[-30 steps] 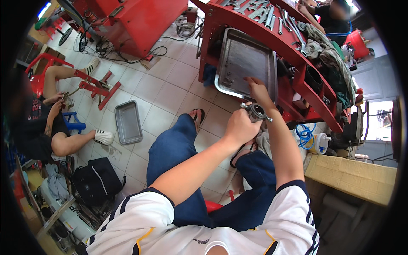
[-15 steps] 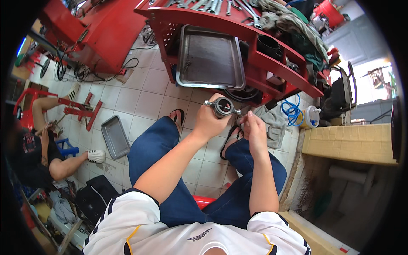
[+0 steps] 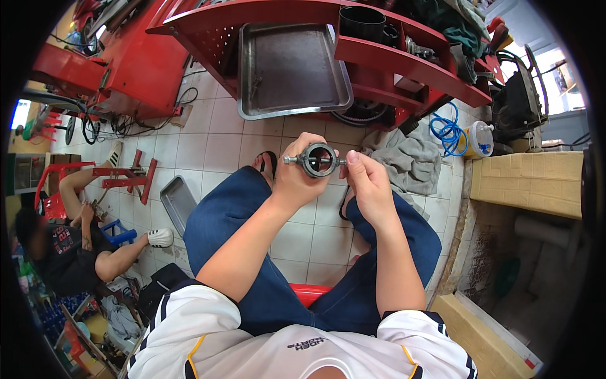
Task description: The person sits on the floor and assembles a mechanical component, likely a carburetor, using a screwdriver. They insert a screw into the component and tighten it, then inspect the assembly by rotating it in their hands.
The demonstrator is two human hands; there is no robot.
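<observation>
A ring-shaped metal fitting (image 3: pixel 307 162) is clasped in the curled left grip (image 3: pixel 300 179); beside it, the right grip (image 3: pixel 372 183) is nearly closed at the bolt (image 3: pixel 341 162), whether pinching cannot be told. Through left-grip slackening, the fitting could be dropped onto the floor tiles (image 3: pixel 315 243) beneath.

This looks like a mechanic's workshop: on the far side stands a red steel rack (image 3: pixel 379 60) with a perforated side panel (image 3: pixel 211 38) and bins of metal parts (image 3: pixel 421 52), a stained metal tray (image 3: pixel 287 72) jutting from it. A bulky red machine (image 3: pixel 140 69) sits far left — cables (image 3: pixel 120 129) sprawling beside it — and grey rags (image 3: pixel 410 163) lie on the white tiled floor (image 3: pixel 218 148).
</observation>
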